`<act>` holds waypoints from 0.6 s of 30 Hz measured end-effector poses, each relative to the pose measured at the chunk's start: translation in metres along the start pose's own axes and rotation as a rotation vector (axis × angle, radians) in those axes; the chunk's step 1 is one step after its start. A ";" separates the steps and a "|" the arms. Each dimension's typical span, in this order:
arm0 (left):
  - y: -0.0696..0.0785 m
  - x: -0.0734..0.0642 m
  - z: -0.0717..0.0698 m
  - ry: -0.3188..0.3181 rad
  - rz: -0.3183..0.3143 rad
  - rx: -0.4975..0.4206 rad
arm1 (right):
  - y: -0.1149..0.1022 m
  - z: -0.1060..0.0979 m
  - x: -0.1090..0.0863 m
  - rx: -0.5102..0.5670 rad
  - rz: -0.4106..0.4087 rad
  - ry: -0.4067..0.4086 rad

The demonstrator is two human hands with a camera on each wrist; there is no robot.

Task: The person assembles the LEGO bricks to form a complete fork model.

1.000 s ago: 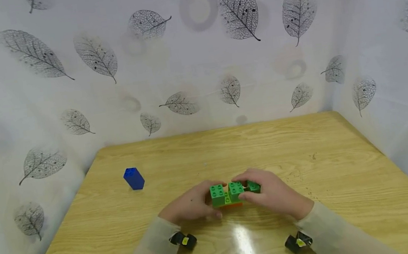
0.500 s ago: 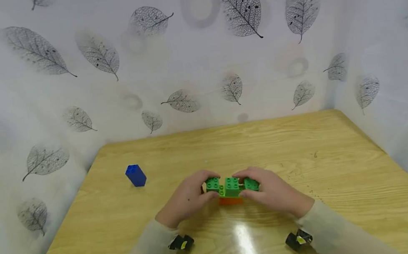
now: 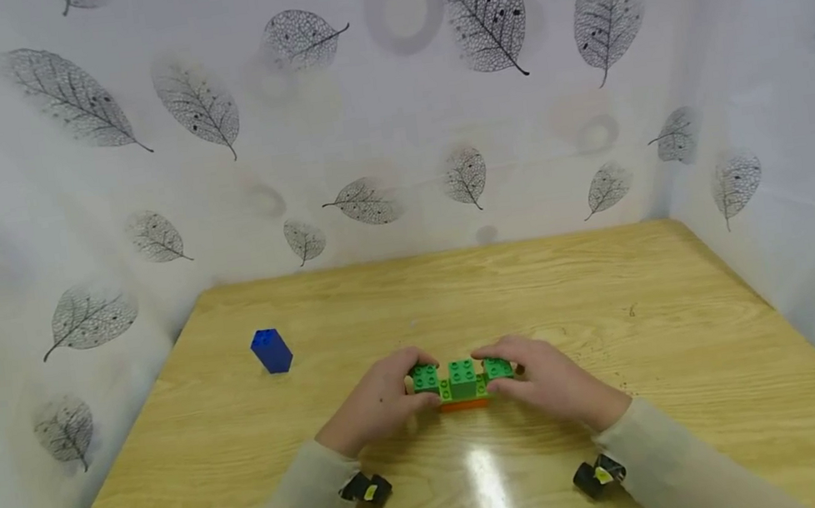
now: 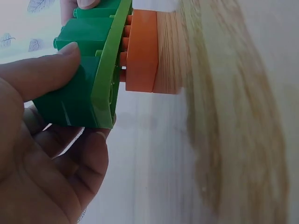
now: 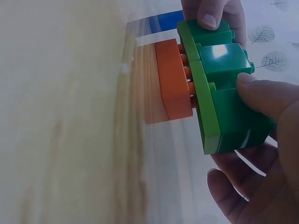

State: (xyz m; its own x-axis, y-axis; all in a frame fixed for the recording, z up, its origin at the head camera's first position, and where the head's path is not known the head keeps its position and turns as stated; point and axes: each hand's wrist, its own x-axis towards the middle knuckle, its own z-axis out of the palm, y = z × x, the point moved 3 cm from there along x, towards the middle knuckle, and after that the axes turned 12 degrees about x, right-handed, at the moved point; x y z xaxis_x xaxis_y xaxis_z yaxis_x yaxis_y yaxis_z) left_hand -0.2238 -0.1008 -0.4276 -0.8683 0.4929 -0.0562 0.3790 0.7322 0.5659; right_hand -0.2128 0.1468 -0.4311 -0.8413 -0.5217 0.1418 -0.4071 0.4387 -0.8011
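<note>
Three dark green bricks stand in a row on a thin light green base (image 4: pixel 106 84): a left brick (image 3: pixel 425 379), a middle brick (image 3: pixel 462 379) and a right brick (image 3: pixel 498 368). Below the base, an orange brick (image 5: pixel 174 81) is on the table. Studs of the orange brick show in a narrow gap under the base in both wrist views. My left hand (image 3: pixel 379 401) pinches the left brick between thumb and fingers. At the other end, my right hand (image 3: pixel 548 379) grips the right brick in the same way. The base overhangs the orange brick at both ends.
A tall blue brick (image 3: pixel 272 352) stands at the left of the wooden table (image 3: pixel 577 285). A leaf-patterned cloth (image 3: pixel 392 121) hangs behind the table and along its sides. A black strapped device (image 3: pixel 366 489) is on each wrist.
My left hand has gone from beside the left brick to gripping it. The green piece rose and shifted left, clear of the orange brick, then came down centred over it.
</note>
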 end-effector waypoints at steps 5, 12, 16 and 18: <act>0.001 -0.001 0.001 -0.018 -0.015 0.026 | -0.001 0.002 0.000 0.009 0.009 0.005; 0.003 -0.001 0.002 -0.013 -0.022 0.114 | 0.001 0.006 0.000 -0.014 0.034 0.008; 0.005 0.002 0.003 -0.011 -0.038 0.103 | 0.003 0.005 0.000 0.025 0.057 0.002; 0.006 0.002 0.004 -0.012 -0.042 0.085 | 0.004 0.005 -0.002 0.039 0.075 -0.001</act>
State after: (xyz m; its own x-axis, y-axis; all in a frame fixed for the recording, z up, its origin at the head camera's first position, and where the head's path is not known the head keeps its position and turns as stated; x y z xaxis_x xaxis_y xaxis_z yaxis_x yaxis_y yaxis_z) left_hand -0.2223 -0.0937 -0.4280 -0.8803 0.4660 -0.0890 0.3683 0.7895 0.4911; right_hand -0.2112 0.1456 -0.4372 -0.8689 -0.4885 0.0799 -0.3285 0.4483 -0.8314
